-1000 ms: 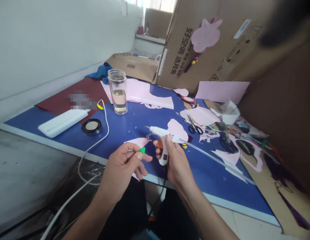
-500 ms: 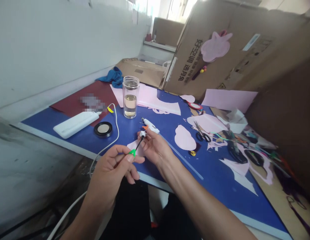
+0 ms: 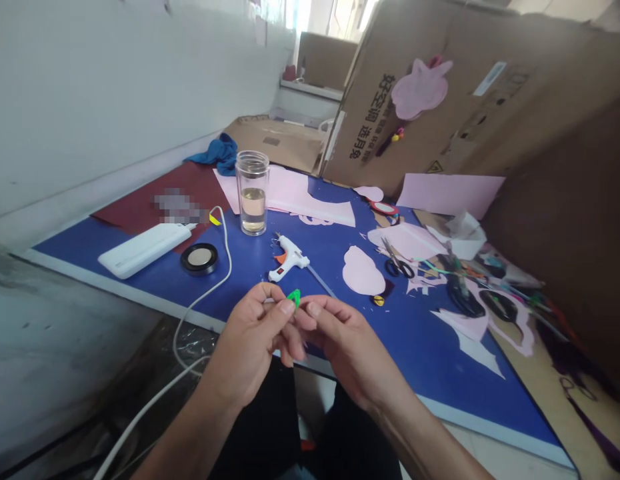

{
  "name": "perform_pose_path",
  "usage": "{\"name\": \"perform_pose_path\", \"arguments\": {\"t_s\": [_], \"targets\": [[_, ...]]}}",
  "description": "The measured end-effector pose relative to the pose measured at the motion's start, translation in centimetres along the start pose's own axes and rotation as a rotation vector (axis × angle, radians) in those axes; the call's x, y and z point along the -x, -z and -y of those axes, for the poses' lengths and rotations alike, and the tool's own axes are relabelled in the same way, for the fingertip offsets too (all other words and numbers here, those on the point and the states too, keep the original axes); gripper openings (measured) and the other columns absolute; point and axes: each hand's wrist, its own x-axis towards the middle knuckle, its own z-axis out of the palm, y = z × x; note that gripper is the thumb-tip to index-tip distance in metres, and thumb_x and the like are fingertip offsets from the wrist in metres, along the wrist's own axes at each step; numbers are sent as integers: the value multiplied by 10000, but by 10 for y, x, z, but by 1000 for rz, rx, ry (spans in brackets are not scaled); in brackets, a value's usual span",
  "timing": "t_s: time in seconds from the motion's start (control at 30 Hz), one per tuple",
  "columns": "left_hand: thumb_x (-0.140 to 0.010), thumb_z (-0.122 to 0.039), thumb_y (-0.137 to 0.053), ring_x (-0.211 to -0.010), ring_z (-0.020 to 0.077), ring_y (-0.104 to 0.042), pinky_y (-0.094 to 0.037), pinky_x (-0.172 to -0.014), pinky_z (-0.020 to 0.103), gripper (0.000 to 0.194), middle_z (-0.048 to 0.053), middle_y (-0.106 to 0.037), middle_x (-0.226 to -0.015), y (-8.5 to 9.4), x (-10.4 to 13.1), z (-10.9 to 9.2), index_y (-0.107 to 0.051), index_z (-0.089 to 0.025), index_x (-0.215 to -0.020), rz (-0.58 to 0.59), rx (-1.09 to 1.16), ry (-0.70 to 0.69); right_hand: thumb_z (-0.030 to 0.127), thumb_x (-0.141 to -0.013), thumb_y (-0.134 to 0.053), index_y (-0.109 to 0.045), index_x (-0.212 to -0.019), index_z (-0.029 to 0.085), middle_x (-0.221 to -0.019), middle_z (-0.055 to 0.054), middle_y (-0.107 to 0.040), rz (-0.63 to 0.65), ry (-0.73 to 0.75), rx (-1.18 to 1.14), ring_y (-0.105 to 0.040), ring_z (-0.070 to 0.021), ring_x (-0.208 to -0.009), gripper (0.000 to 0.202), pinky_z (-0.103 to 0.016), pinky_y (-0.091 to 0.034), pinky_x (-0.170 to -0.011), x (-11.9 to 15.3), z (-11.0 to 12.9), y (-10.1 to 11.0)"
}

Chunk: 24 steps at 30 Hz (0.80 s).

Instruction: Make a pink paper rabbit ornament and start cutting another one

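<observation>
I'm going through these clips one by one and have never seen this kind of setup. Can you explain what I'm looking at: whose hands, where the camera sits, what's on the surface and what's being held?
There is no machine here. One camera sits on a person's head and looks down at their own two bare hands. The left hand and the right hand meet over a small green piece, pinched between their fingertips. Beyond them lies a blue board with a white glue gun, a glass jar part filled with liquid, a white power bank, scissors and pink paper cutouts. Big cardboard boxes stand behind.
</observation>
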Motion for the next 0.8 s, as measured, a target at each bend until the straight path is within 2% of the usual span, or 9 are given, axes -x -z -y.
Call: {"name": "perform_pose_path", "arguments": {"t_s": [0.2, 0.37, 0.53, 0.67, 0.8], "targets": [[-1010, -365, -677, -460, 130, -637, -471, -472, 195, 223, -28, -702, -577, -22, -5, 16, -495, -238, -988, 61, -202, -76, 482, -721, -978, -814, -802, 204, -722, 17, -658, -149, 60, -68, -544, -136, -679, 333, -315, -454, -738, 8, 6, 15], [-1017, -379, -653, -455, 136, -631, -492, -476, 208, 199, -26, -701, -571, -38, -5, 22, -515, -238, -996, 76, -329, -79, 470, -721, -978, -819, -772, 209, -731, 3, -703, -254, 145, -62, -558, -144, -705, 309, -305, -456, -742, 14, 4, 28], [-948, -391, -732, -471, 136, -637, -464, -428, 196, 228, -40, -658, -597, -50, -10, 27, -590, -213, -960, 43, -227, 3, 487, -759, -965, -835, -829, 211, -753, -15, -739, -336, 211, -24, -613, -164, -723, 313, -315, -485, -742, 20, 0, 37], [-897, -397, -798, -423, 73, -559, -347, -392, 152, 275, -3, -701, -670, -54, -12, 27, -633, -178, -888, 122, -52, 118, 490, -806, -944, -834, -864, 223, -741, 1, -707, -269, 243, -35, -604, -165, -745, 295, -323, -498, -777, 25, 0, 44], [-839, -358, -869, -403, 37, -500, -318, -401, 137, 281, 25, -719, -672, -54, -18, 25, -694, -144, -888, 198, 91, 240, 478, -774, -972, -858, -1031, 259, -922, -22, -767, -213, 203, -68, -651, -202, -888, 356, -358, -518, -898, 27, 2, 51]]}}
